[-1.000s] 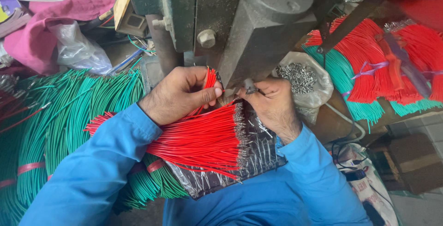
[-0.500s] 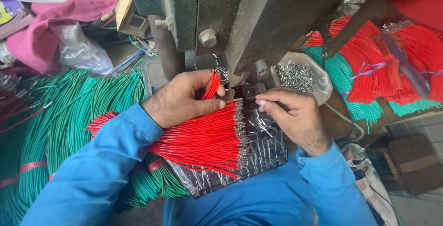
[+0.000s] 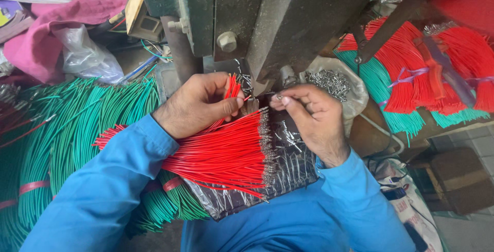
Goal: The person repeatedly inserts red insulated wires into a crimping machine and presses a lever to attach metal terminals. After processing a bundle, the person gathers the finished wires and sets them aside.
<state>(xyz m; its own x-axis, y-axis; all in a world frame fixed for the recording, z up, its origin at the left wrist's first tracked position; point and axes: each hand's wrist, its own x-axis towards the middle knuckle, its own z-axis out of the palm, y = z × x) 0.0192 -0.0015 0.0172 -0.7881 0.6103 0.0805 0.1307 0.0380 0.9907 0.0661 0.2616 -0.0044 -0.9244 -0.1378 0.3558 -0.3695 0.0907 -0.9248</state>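
Since a moment ago your right hand (image 3: 309, 118) has drawn back — fingers pinching a small terminal (image 3: 278, 97); your left hand (image 3: 198, 105) grips red wires (image 3: 232, 87), tips pointing up toward the press (image 3: 288, 25), just left of the terminal.

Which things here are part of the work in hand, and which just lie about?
In use: left hand gripping red wires; right hand pinching a small metal piece; red wire pile; press machine; bag of metal terminals.
Lying about: green wires; pink cloth; bundled wires.
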